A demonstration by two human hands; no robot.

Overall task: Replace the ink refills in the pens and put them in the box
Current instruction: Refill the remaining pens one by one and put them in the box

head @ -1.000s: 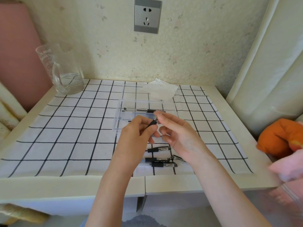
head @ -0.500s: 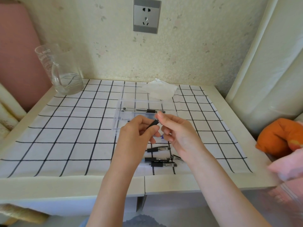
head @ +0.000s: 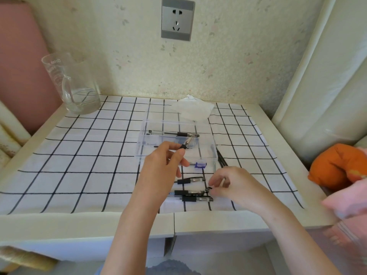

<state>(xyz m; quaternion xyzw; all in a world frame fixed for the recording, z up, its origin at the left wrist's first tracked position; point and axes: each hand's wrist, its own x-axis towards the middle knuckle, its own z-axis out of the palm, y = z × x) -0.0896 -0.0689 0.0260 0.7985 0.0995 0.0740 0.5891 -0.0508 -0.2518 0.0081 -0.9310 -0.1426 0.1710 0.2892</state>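
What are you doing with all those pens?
A person is fixing up pens. The left hand holds an uncapped black pen by the clear box, where one pen already lies. The right hand pinches a small black cap on the checked cloth, beside three more pens.

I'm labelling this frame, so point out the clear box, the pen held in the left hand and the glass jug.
clear box (head: 140, 139): head view, on its left wall.
held pen (head: 185, 144): head view, on the black grip near its tip.
glass jug (head: 83, 86): head view, on the middle of its body.
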